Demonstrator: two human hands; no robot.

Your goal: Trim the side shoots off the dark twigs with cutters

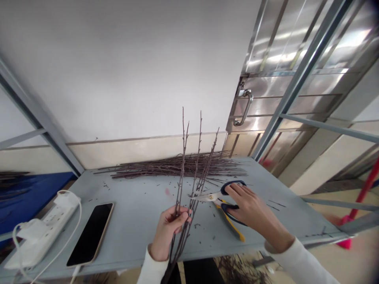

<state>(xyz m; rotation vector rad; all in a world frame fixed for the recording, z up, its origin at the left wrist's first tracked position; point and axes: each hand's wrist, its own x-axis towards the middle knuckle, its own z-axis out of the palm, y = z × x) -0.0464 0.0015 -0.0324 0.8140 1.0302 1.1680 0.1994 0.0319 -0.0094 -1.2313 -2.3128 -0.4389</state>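
Observation:
Several thin dark twigs [181, 179] stand nearly upright in my left hand [170, 227], which is closed round them low down near the table's front edge. Their tips fan out against the wall. My right hand [247, 207] has its fingers in the dark handles of a pair of scissors [211, 197]. The silver blades point left and reach the twigs just above my left hand. Whether they touch a stem, I cannot tell. Under the scissors lies a tool with yellow handles [233, 228], its other end partly hidden.
A long pile of twigs [154, 167] lies along the back of the grey table [133, 228]. At the left are a black-screened phone [91, 234] and a white power strip [44, 232] with cables. Short cuttings dot the tabletop. Metal posts [299, 79] rise at both sides.

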